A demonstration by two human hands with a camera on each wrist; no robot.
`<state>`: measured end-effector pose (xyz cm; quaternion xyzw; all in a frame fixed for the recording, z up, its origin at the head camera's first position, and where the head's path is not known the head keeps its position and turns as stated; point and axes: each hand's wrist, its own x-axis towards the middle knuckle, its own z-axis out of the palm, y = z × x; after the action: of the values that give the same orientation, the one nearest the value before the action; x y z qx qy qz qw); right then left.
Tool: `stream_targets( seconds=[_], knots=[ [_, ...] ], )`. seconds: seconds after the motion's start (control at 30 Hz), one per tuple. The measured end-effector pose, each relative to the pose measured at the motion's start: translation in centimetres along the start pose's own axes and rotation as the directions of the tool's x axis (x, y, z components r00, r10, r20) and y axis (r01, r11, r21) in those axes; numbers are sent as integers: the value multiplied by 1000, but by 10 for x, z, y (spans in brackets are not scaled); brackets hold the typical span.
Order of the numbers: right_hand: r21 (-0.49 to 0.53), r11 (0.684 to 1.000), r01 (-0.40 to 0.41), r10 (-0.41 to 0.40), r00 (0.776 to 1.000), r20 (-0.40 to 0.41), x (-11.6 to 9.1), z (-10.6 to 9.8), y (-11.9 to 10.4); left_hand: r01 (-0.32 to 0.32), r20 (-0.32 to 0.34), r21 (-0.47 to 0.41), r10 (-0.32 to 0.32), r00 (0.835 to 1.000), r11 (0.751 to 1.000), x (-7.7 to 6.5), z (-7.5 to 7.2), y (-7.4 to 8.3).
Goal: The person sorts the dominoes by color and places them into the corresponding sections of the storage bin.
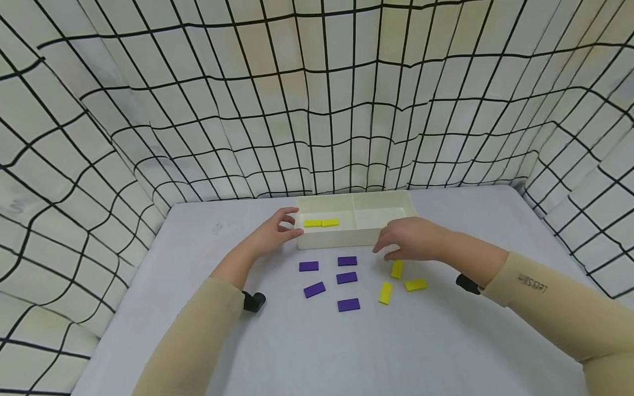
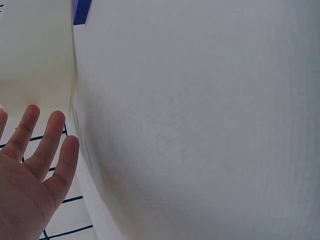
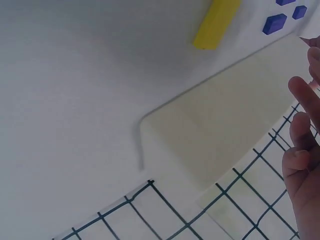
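Observation:
A cream two-compartment box (image 1: 342, 239) stands at the back of the table, with two yellow blocks (image 1: 322, 223) end to end in its left compartment. My left hand (image 1: 269, 235) is at the box's left end, fingers extended by the wall; the left wrist view shows them spread. Over the box's front right side hovers my right hand (image 1: 413, 239), fingers loosely bent, with nothing seen in them. Just below it lies a yellow block (image 1: 397, 269), also visible in the right wrist view. Two other yellow blocks (image 1: 415, 285) lie nearer me.
Several purple blocks (image 1: 346, 278) lie scattered on the white tabletop (image 1: 317, 352) before the box, left of the loose yellow ones. A black grid net over white sheeting (image 1: 317, 126) rises behind the table and along both sides.

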<state>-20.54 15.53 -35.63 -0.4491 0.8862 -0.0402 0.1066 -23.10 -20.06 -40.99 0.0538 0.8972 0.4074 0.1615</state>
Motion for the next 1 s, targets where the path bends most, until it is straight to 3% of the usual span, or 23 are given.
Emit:
stream_targets(
  seconds=[0.4,0.87,1.0],
  knots=[
    [30,999,-39,38,999,15,-29,26,20,-2,0,4,2,1000,1000,-1,-1,2],
    [51,995,-85,81,994,77,-21,46,26,-1,5,-7,1,1000,1000,0,0,1],
    [37,998,-53,50,997,62,-20,47,27,6,6,-10,-6,1000,1000,0,0,2]
  ],
)
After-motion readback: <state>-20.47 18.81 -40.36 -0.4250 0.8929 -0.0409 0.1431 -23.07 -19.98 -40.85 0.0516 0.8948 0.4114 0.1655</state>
